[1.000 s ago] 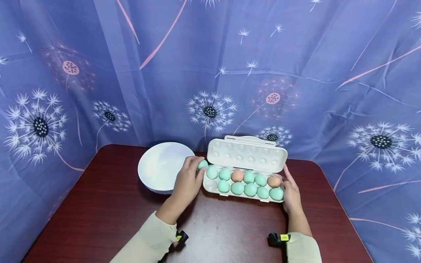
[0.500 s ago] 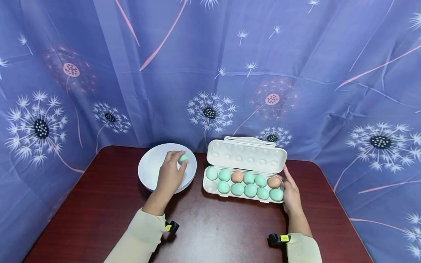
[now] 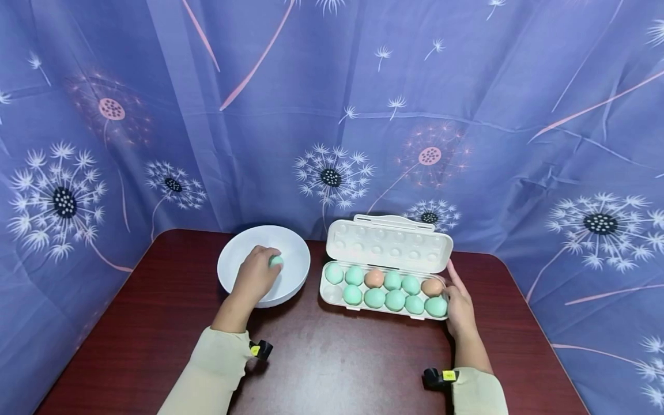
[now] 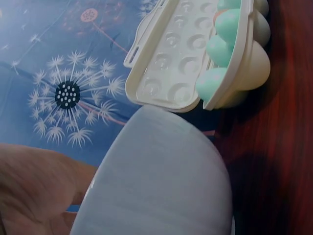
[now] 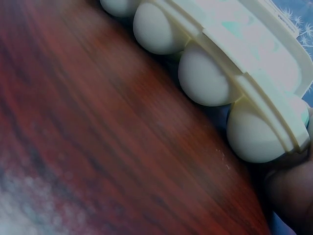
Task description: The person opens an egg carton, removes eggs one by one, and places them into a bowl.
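My left hand (image 3: 255,273) is down inside the white bowl (image 3: 233,253) and pinches a pale green egg (image 3: 276,261). In the left wrist view the bowl (image 4: 171,171) covers the fingertips and the egg. To the right of the bowl stands an egg carton (image 3: 389,245), its lid tipped back. Several green eggs and two brown eggs (image 3: 374,278) sit in it, and the front left cup (image 3: 332,293) holds none. My right hand (image 3: 460,308) grips the carton's right end, thumb in front and a finger along the back.
Both containers stand near the back of a dark red wooden table (image 3: 332,363). A blue curtain (image 3: 259,144) with dandelion prints hangs right behind them and along the sides.
My left hand has carried the green egg left from beside the carton, over the bowl's rim and down into the bowl. My right hand stays on the carton.
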The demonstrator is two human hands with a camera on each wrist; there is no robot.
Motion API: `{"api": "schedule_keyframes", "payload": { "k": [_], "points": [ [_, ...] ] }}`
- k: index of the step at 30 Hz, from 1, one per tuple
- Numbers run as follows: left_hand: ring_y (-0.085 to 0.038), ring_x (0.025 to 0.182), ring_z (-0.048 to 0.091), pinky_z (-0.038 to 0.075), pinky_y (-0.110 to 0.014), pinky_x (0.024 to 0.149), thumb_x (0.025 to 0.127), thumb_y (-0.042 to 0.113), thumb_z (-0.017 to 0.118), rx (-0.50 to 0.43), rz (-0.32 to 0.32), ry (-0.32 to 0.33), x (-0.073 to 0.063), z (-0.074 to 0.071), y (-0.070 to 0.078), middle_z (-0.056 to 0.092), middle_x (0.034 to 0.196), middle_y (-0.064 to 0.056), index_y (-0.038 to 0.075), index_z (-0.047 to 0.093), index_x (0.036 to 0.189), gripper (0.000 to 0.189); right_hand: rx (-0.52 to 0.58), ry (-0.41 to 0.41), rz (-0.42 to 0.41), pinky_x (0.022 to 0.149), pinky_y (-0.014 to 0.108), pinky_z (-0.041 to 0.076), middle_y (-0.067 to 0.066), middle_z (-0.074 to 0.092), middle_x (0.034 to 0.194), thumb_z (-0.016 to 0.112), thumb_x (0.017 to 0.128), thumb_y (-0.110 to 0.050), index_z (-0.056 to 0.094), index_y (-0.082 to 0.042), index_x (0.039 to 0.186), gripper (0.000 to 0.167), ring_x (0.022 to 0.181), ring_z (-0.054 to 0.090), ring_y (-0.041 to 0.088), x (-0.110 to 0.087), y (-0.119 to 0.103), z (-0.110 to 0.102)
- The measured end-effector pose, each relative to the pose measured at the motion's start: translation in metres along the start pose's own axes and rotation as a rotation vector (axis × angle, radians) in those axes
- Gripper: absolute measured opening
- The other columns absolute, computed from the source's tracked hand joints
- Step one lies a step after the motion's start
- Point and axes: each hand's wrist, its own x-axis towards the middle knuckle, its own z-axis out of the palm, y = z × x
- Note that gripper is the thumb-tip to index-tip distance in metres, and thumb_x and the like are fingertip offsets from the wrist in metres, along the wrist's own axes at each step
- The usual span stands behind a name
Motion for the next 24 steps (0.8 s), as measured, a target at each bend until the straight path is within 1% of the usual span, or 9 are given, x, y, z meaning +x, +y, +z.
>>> {"api": "schedule_keyframes", "payload": {
  "k": [4,7,9,12,15,19,24],
  "points": [
    [-0.04,0.116,0.062,0.049,-0.052,0.102,0.091,0.007,0.067,0.039,-0.01,-0.066,0.0,-0.001,-0.005,0.063,0.12,-0.025,-0.003,0.069,0.119,0.03,0.002,-0.008,0.005,0.094,0.01,0.04,0.011,0.042,0.156,0.027,0.102,-0.005,0.024,-0.05,0.155,0.07,0.12,0.05,-0.003,-0.006,-0.008,0.003],
    [-0.039,0.115,0.062,0.049,-0.05,0.102,0.091,0.006,0.066,0.059,-0.028,-0.099,0.001,-0.001,-0.007,0.063,0.121,-0.025,-0.002,0.07,0.119,0.03,0.005,-0.014,0.004,0.095,0.01,0.04,0.014,0.04,0.157,0.027,0.101,-0.003,0.024,-0.049,0.156,0.071,0.12,0.049,-0.002,-0.008,-0.011,0.004],
    [-0.039,0.115,0.062,0.049,-0.05,0.102,0.09,0.006,0.065,0.067,-0.037,-0.112,0.001,-0.002,-0.008,0.063,0.121,-0.025,-0.002,0.07,0.118,0.03,0.007,-0.008,0.009,0.094,0.01,0.04,0.01,0.043,0.155,0.028,0.101,-0.003,0.025,-0.05,0.155,0.071,0.12,0.05,-0.003,-0.007,-0.01,0.003],
    [-0.038,0.114,0.062,0.049,-0.049,0.101,0.088,0.004,0.064,0.077,-0.045,-0.133,0.002,-0.001,-0.009,0.064,0.12,-0.024,-0.002,0.07,0.118,0.03,0.015,-0.002,0.007,0.095,0.01,0.04,0.002,0.05,0.148,0.028,0.102,-0.004,0.027,-0.052,0.153,0.07,0.12,0.051,-0.004,-0.002,-0.004,0.001],
    [-0.036,0.113,0.062,0.049,-0.049,0.101,0.088,0.004,0.064,0.09,-0.051,-0.16,0.002,-0.001,-0.01,0.064,0.118,-0.023,-0.001,0.071,0.117,0.031,0.012,0.002,-0.005,0.095,0.01,0.04,-0.002,0.052,0.144,0.028,0.103,-0.005,0.028,-0.053,0.153,0.069,0.119,0.051,-0.004,0.001,0.002,-0.001],
    [-0.035,0.11,0.062,0.05,-0.048,0.099,0.088,0.004,0.064,0.103,-0.052,-0.183,0.002,0.0,-0.011,0.064,0.116,-0.021,0.0,0.071,0.116,0.03,0.002,-0.001,-0.02,0.095,0.01,0.04,0.005,0.047,0.15,0.027,0.102,-0.006,0.028,-0.054,0.152,0.069,0.122,0.05,-0.001,0.002,0.005,-0.001],
    [-0.034,0.108,0.063,0.051,-0.048,0.097,0.086,0.004,0.065,0.109,-0.048,-0.183,0.003,0.001,-0.011,0.065,0.115,-0.02,0.002,0.072,0.117,0.032,-0.001,-0.017,-0.028,0.097,0.009,0.037,0.015,0.036,0.161,0.026,0.102,-0.006,0.026,-0.054,0.152,0.07,0.129,0.046,0.002,0.001,0.003,-0.001]
  ]
}}
